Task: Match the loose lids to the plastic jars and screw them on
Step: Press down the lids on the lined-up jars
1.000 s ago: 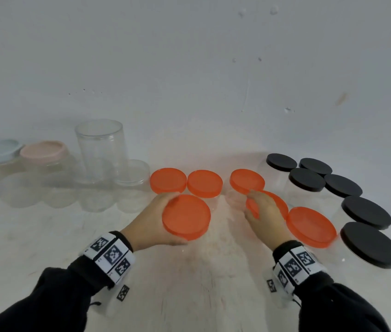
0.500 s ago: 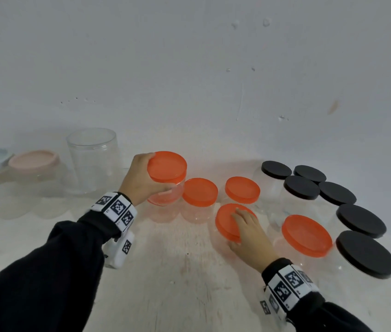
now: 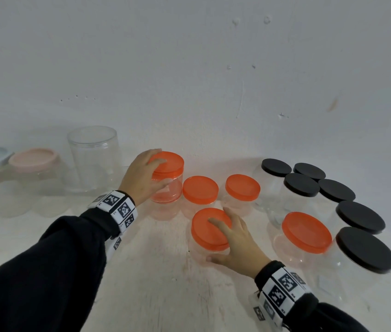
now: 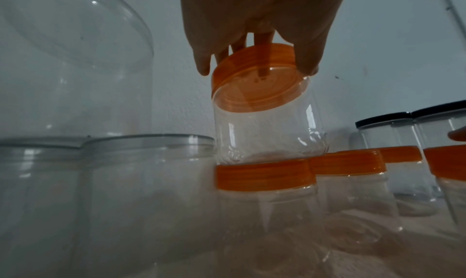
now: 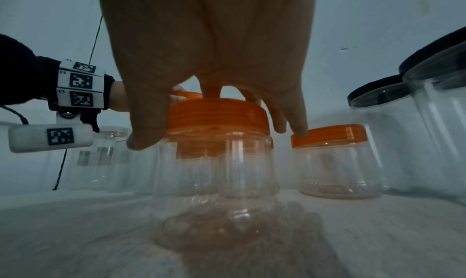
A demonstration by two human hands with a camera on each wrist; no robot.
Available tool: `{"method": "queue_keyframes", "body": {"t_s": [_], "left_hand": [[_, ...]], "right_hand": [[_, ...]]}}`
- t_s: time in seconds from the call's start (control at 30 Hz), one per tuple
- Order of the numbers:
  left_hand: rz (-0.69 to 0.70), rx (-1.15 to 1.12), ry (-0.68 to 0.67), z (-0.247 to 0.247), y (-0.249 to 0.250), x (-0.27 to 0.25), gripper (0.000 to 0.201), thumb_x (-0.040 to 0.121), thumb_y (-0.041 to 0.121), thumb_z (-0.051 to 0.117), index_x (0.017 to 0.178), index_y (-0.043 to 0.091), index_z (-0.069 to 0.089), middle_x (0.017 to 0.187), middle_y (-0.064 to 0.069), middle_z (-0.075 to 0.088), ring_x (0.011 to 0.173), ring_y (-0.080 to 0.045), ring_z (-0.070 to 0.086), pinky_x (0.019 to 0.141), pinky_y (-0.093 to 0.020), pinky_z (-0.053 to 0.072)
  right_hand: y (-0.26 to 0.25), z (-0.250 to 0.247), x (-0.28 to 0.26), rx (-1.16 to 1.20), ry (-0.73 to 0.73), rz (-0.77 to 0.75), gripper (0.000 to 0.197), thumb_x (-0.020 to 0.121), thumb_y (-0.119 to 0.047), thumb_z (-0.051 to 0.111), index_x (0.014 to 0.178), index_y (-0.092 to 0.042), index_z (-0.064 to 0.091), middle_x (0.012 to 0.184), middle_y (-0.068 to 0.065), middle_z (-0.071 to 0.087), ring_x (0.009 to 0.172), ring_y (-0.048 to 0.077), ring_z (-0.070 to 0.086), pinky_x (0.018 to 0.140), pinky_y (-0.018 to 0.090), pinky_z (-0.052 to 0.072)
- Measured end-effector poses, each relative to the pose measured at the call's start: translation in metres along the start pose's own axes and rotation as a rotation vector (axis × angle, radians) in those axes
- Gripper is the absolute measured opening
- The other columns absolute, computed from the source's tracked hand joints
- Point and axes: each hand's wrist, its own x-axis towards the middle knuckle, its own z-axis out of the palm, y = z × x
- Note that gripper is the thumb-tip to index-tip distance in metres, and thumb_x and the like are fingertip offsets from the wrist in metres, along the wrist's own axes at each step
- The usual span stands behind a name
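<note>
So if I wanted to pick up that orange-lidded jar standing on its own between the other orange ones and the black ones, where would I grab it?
Probably by the lid's ribbed rim, from above. The orange-lidded jar stands upright, its lid wide and flat, with black-lidded jars close on its right, so coming sideways looks cramped.

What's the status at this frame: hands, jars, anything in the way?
Left hand grips an orange-lidded jar, stacked on another orange-lidded jar. Right hand grips the front orange-lidded jar on the table. Neighbouring jars close; nothing blocking.

Black sleeves, white wristbands printed with black square codes, bare hands
</note>
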Motion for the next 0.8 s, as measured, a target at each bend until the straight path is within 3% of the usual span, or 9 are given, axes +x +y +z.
{"method": "queue_keyframes", "body": {"t_s": [0.07, 0.23, 0.43, 0.57, 0.7, 0.8], "left_hand": [[0.034, 0.024, -0.017, 0.000, 0.000, 0.001, 0.067, 0.076, 0.057, 0.047, 0.119, 0.007, 0.060, 0.137, -0.009, 0.046, 0.127, -0.026, 0.040, 0.106, -0.045, 0.033], [0.043, 0.050, -0.038, 0.003, -0.003, 0.004, 0.052, 0.080, 0.040, 0.054, 0.122, 0.010, 0.059, 0.131, -0.007, 0.052, 0.123, -0.027, 0.046, 0.101, -0.054, 0.036], [0.068, 0.102, -0.001, 0.008, -0.010, 0.007, 0.042, 0.086, 0.021, 0.065, 0.125, 0.010, 0.056, 0.131, -0.008, 0.052, 0.121, -0.028, 0.047, 0.103, -0.048, 0.036], [0.032, 0.047, -0.007, 0.011, -0.011, 0.006, 0.046, 0.087, 0.021, 0.063, 0.130, 0.012, 0.051, 0.138, -0.004, 0.045, 0.131, -0.020, 0.036, 0.103, -0.034, 0.032], [0.013, -0.018, -0.008, 0.017, -0.014, 0.001, 0.053, 0.084, 0.021, 0.067, 0.133, 0.013, 0.048, 0.141, -0.004, 0.040, 0.137, -0.020, 0.026, 0.105, -0.036, 0.031], [0.038, -0.027, 0.024, 0.022, -0.019, -0.001, 0.054, 0.084, 0.024, 0.068, 0.132, 0.011, 0.049, 0.140, -0.006, 0.041, 0.137, -0.022, 0.027, 0.106, -0.037, 0.030]], "right_hand": [[-0.002, 0.004, 0.000, 0.016, -0.001, 0.035, 0.090, 0.075, -0.049, 0.071, 0.146, -0.033, 0.018, 0.155, 0.004, -0.006, 0.142, 0.026, 0.004, 0.116, 0.043, 0.018], [-0.004, 0.008, -0.002, 0.095, 0.034, 0.117, 0.095, 0.076, -0.047, 0.071, 0.147, -0.029, 0.011, 0.154, 0.006, -0.009, 0.140, 0.029, 0.009, 0.113, 0.042, 0.022], [-0.002, 0.010, -0.001, 0.240, 0.067, 0.134, 0.093, 0.073, -0.040, 0.076, 0.145, -0.025, 0.019, 0.151, 0.003, 0.004, 0.137, 0.025, 0.022, 0.112, 0.035, 0.028], [-0.010, 0.010, -0.003, 0.298, 0.121, 0.084, 0.090, 0.067, -0.038, 0.081, 0.141, -0.025, 0.031, 0.143, -0.002, 0.016, 0.130, 0.017, 0.029, 0.102, 0.018, 0.030], [-0.021, -0.004, 0.000, 0.324, 0.342, -0.014, 0.084, 0.063, -0.037, 0.083, 0.135, -0.026, 0.040, 0.134, -0.010, 0.021, 0.122, 0.008, 0.030, 0.096, 0.019, 0.035], [-0.025, -0.026, 0.021, 0.398, 0.555, 0.001, 0.082, 0.063, -0.030, 0.084, 0.134, -0.024, 0.042, 0.136, -0.005, 0.024, 0.119, 0.008, 0.030, 0.094, 0.021, 0.033]]}}
